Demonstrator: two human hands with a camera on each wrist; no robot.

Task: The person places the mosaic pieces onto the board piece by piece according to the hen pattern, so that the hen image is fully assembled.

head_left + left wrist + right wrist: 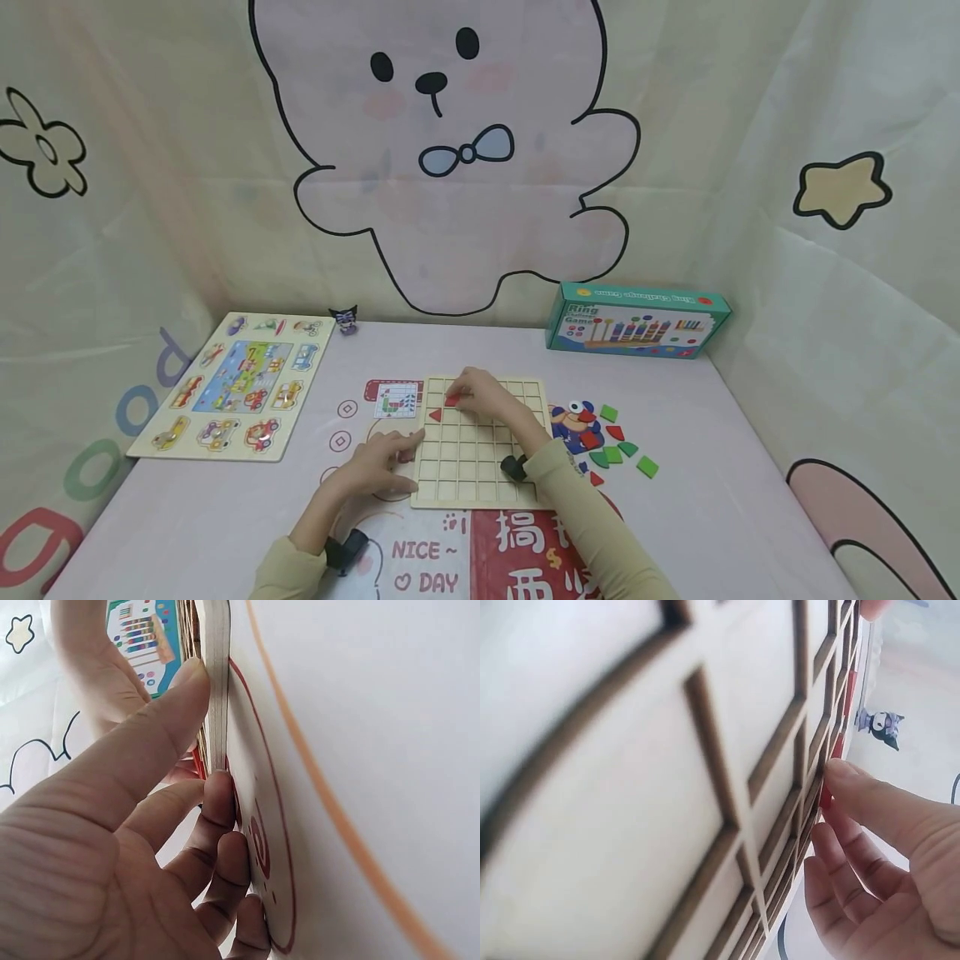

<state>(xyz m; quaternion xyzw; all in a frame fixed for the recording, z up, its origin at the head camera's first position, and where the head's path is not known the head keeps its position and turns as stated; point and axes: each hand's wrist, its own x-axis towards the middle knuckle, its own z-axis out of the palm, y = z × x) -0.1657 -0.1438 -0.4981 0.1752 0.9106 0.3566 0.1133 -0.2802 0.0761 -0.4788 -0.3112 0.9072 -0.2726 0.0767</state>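
A pale wooden grid board [480, 492] lies flat on the table. My right hand [483, 393] reaches over its far left part and pinches a small red piece [826, 797] between thumb and fingers, right at the grid cells. Beside it, a red triangle [435, 414] sits in a cell near the left edge. My left hand [372, 463] rests against the board's left side, thumb and index finger spread apart along the edge. In the left wrist view, the thumb [191, 690] touches the board's rim and the other fingers lie loosely below.
Several green and red pieces [613, 454] lie right of the board. A pattern card [397, 400] shows at its upper left. Farther left is a picture puzzle board [303, 417], with a small figurine [345, 320] behind it. A boxed ring game [637, 325] stands at the back right.
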